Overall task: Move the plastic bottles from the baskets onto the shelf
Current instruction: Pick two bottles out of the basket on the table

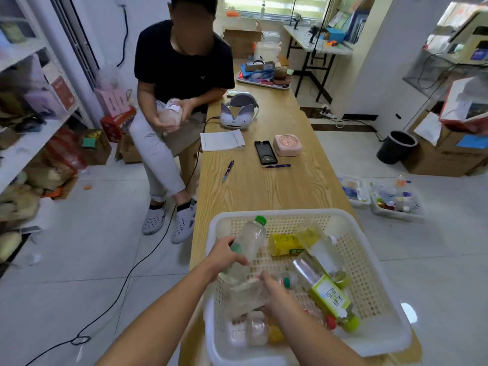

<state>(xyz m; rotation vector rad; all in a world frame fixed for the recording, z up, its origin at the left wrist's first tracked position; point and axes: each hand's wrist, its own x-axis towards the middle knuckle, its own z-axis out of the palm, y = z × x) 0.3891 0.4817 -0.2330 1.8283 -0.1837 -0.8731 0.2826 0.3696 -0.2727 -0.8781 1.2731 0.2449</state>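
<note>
- Near edge of the white basket [290,213] is cut off by the frame bottom. Both forearms cover its left part, so the bottles under them are hard to sort out.
- Left hand [227,253] is wrapped round a clear green-capped bottle [252,236], which is tilted with its cap toward the far rim. A second green cap shows right at the fingers; can't tell if that's a separate bottle in the same grip.
- Right hand [276,293]: fingers curled on a crumpled clear bottle [241,297] by the basket's left wall.
- Rest of the load lies loose and overlapping in the basket: yellow-labelled bottle [285,244], lime-labelled bottle [328,295], more clear ones.
- Shelf [29,145] is at far left, only partly in frame, contents blurred.
- Basket sits on the near end of a long wood-grain table [264,186]. Further up are a phone [265,152], a pink box [287,145], paper [221,140] and a headset [237,112].
- Seated person [179,62] is at the table's left side, holding a pale jar [171,114].
- Floor basket [396,215] and a second one beside it sit on the pale tiled floor [79,260] right of the table, both holding bottles too small to tell apart.
- Basket is white plastic with cream lattice walls and bottom and rounded corners.
</note>
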